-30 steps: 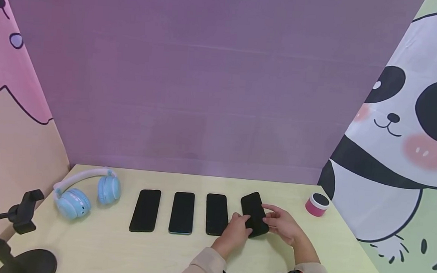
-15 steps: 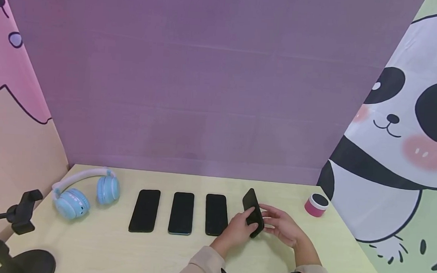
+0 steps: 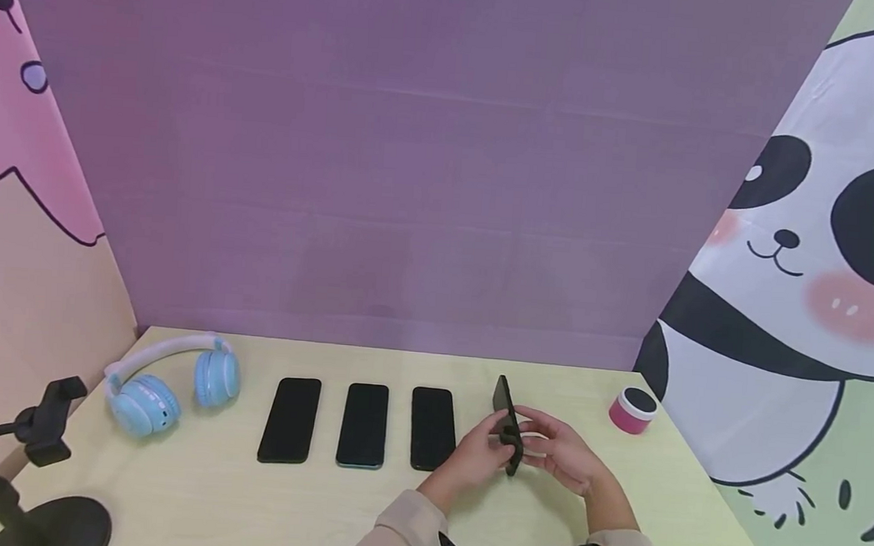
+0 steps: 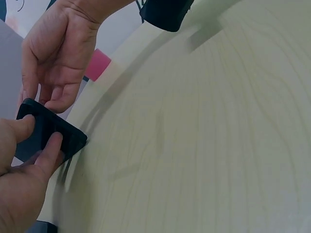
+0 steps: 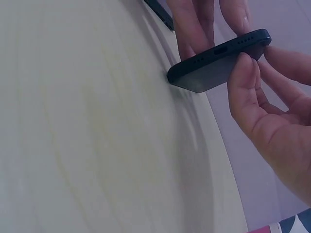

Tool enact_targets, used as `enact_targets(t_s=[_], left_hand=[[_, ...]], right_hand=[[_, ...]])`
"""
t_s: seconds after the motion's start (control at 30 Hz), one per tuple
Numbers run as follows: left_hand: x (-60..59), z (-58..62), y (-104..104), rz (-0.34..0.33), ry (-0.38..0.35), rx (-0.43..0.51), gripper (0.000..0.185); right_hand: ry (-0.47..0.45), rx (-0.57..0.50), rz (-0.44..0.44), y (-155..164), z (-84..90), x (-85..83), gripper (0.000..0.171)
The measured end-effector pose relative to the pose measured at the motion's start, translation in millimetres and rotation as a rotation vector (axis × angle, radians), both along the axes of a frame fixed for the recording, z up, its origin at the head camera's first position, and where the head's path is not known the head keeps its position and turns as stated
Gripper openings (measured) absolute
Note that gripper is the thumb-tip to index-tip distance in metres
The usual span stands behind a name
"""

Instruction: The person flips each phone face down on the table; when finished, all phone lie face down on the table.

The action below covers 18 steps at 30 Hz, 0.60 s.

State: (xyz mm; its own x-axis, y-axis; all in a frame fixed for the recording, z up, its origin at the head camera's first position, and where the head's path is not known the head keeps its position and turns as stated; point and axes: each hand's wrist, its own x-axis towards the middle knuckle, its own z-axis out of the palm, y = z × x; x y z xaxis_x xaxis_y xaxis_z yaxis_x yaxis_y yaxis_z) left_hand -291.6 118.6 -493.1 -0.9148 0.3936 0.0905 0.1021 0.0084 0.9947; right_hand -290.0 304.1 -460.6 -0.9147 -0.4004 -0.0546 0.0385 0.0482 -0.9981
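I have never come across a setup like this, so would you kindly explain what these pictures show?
There is no robot: you see a person's bare left hand and right hand. One camera on the head looks forward and down at the pale table; one on each wrist looks at that hand's work. The hands hold a black phone, tilted steeply. Three other phones lie in a row beside it, with blue headphones and a black stand further left, and a pink jar to the right.
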Motion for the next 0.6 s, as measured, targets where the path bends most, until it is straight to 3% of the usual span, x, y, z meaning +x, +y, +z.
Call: enact_targets(t_s=[0.33, 0.6], left_hand=[[-3.5, 3.5, -1.0, 0.081, -0.027, 0.047, 0.044], [-2.2, 11.3, -6.4, 0.136, 0.087, -0.11, 0.047]], right_hand=[[0.0, 0.022, 0.02, -7.5, -9.0, -2.5, 0.058], [0.012, 0.117, -0.002, -13.0, -11.2, -2.4, 0.058]])
